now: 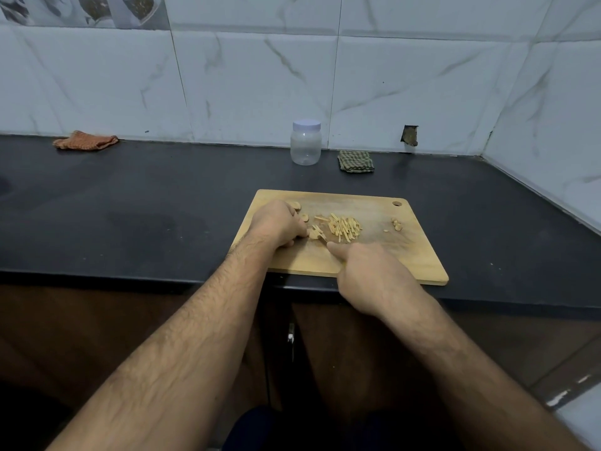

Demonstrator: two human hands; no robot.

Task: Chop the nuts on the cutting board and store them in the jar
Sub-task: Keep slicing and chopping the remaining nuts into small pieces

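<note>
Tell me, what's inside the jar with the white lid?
The jar looks empty: its clear wall shows only the tiles behind it. The lid is on. The chopped nuts lie on the cutting board.

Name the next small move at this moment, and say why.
Probably another slice through the nut the left hand pins; the right hand holds the knife against it. Whole nuts remain, and the jar is capped.

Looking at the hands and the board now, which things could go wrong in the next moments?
The left hand pinches a nut right beside the knife held by the right hand, so a slip could cut fingertips. The cutting board reaches the counter edge; slivers may fall.
</note>
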